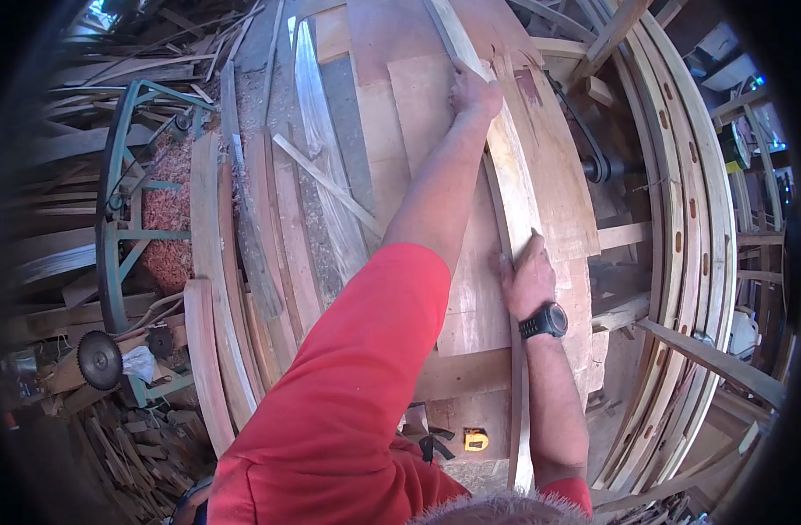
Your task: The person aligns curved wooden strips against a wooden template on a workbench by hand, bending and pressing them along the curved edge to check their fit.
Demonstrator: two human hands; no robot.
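Observation:
A long, narrow pale wooden plank runs from the top of the head view down toward my body. My left hand reaches far forward and is closed around the plank's upper part. Nearer to me, my right hand, with a dark watch on its wrist, grips the same plank lower down; some of its fingers are hidden behind the wood. Beneath the plank lie overlapping plywood sheets. A yellow tape measure rests near my body, beside the plank's near end.
Long boards lie along the left, by a green metal frame and reddish wood shavings. A circular saw blade sits at lower left. On the right stand slotted timbers, with a pulley and belt nearby.

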